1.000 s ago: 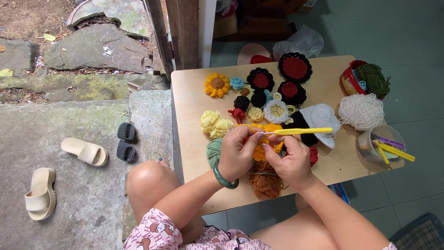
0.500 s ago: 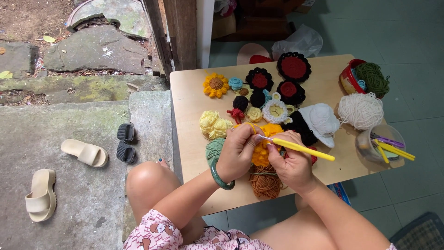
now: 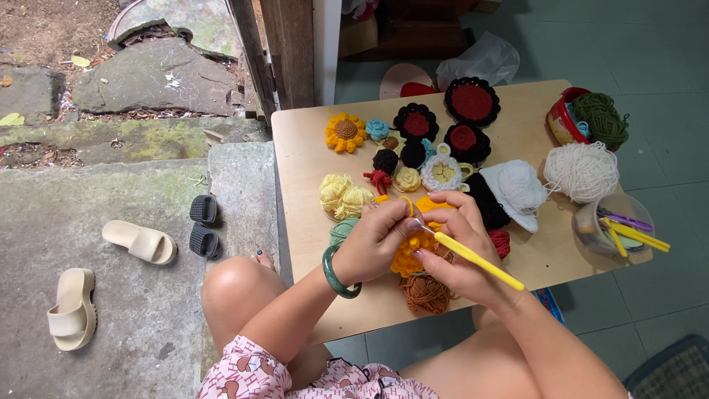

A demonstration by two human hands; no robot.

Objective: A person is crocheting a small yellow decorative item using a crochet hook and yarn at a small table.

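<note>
I see my right hand (image 3: pixel 461 251) pinching the yellow crochet hook (image 3: pixel 473 258), my left hand (image 3: pixel 373 244) clamped on the orange crochet piece (image 3: pixel 408 255). Just below that piece, the brown yarn ball (image 3: pixel 427 293) could roll off the wooden table (image 3: pixel 310 170) if tugged.

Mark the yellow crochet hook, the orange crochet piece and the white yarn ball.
yellow crochet hook (image 3: pixel 480 261), head view, middle of its handle.
orange crochet piece (image 3: pixel 408 258), head view, lower part showing between the hands.
white yarn ball (image 3: pixel 582 171), head view, centre of the ball.
</note>
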